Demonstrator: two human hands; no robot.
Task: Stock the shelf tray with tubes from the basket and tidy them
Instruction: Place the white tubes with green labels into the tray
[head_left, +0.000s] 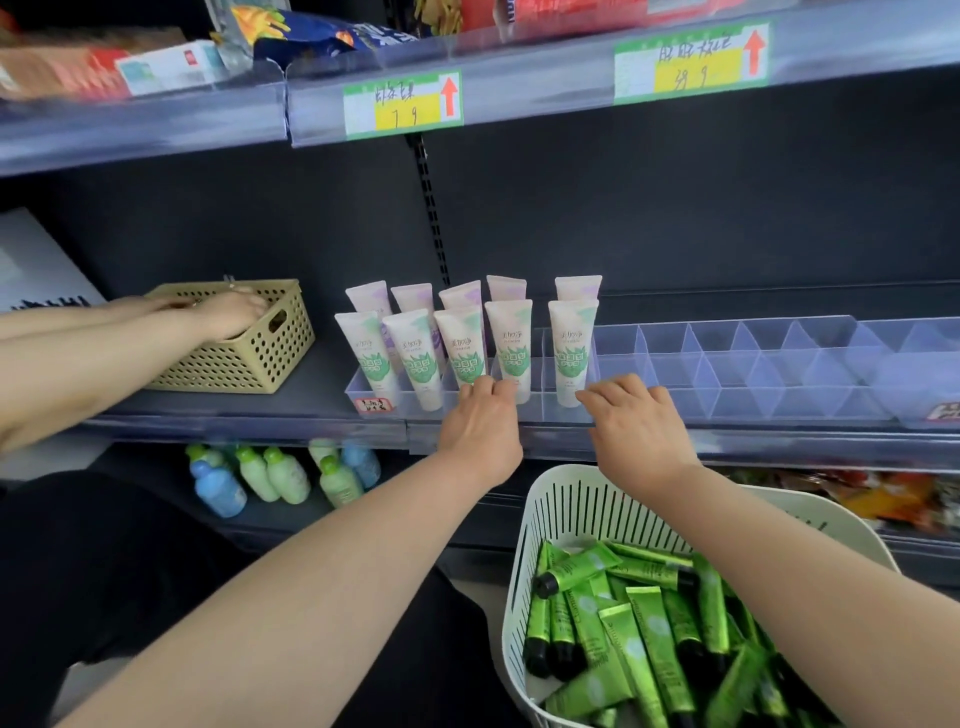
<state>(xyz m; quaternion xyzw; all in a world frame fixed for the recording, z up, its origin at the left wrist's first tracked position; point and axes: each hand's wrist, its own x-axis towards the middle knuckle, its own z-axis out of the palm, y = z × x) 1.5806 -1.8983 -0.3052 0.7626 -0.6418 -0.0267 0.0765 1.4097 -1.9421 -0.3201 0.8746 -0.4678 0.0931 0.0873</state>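
Tubes standing in tray (470, 402): ten white tubes (511, 348), two rows of five
Left hand (480, 423): fingers loosely spread at tray's front, holding nothing
Right hand (631, 415): same
Basket (566, 499): green tubes (649, 623), uncountable

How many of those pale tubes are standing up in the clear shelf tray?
10 pale tubes in the clear shelf tray: five across the front row, five in the row behind. More could be hidden behind them.

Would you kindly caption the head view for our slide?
Both hands, left and right, reach the clear shelf tray of upright tubes; green tubes fill the white basket.
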